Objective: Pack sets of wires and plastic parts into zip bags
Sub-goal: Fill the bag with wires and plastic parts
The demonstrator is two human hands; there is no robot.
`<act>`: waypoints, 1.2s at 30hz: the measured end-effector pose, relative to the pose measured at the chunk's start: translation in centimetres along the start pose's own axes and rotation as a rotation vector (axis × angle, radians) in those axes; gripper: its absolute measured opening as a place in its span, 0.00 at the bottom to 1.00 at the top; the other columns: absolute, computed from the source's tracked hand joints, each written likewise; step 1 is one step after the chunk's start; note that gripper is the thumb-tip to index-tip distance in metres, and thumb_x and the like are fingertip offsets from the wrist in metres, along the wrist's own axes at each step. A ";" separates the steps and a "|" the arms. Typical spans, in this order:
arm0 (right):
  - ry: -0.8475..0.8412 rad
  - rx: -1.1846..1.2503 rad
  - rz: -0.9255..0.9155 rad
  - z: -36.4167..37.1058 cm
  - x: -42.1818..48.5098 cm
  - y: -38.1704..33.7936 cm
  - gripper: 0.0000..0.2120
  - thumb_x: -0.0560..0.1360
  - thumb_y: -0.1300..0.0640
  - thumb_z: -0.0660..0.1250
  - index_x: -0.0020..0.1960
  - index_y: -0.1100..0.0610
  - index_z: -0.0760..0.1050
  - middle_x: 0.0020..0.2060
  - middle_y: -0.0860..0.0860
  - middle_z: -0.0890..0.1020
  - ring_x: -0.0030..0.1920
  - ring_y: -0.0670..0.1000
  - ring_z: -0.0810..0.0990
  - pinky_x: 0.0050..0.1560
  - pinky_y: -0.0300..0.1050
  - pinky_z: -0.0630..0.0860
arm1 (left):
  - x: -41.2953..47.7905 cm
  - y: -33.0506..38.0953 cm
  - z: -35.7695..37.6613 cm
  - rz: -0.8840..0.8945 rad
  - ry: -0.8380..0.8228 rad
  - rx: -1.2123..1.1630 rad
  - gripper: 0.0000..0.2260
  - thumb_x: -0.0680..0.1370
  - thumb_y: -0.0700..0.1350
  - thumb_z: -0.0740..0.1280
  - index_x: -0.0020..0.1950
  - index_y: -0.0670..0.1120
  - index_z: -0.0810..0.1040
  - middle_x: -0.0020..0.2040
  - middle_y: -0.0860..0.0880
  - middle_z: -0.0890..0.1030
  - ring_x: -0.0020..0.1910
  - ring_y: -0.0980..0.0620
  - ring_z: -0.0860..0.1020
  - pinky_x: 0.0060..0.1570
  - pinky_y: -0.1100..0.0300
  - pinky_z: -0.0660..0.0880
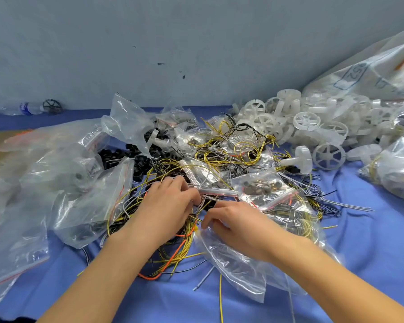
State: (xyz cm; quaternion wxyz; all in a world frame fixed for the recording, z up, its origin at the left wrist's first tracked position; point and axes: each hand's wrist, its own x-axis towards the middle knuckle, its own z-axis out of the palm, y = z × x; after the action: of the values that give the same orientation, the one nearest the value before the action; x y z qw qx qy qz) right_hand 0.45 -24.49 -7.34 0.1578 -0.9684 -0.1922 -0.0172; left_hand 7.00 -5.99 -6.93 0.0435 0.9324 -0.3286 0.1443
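Your left hand [170,201] pinches tangled yellow and black wires [184,252] mid-bench, right hand [233,221] pinches the crinkled clear zip bag [238,264] — tug, and you'll likely drag snagged neighbours along.

"What are the hands doing?"

"The left hand [170,202] pinches wires [173,255]. The right hand [239,228] holds a bag [240,273]. White wheels [313,127] sit behind, on the blue cloth [371,252]."

Packing workshop: heaped plastic wheels [306,127], wires [231,150], zip bags [84,197].
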 end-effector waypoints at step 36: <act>0.152 0.074 0.117 -1.4 -0.4 1.3 0.12 0.79 0.57 0.61 0.54 0.46 0.80 0.51 0.45 0.84 0.51 0.52 0.80 0.51 0.50 0.75 | 2.0 2.4 0.5 -0.422 -0.109 -0.607 0.18 0.80 0.57 0.62 0.35 0.49 0.78 0.49 0.45 0.80 0.54 0.45 0.76 0.57 0.53 0.71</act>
State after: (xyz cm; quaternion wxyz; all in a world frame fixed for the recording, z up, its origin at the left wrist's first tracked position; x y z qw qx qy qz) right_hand 0.59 -26.21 -6.41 0.2083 -0.9674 -0.1232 -0.0742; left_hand 7.07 -9.16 -6.83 0.3291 0.9306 -0.1589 -0.0215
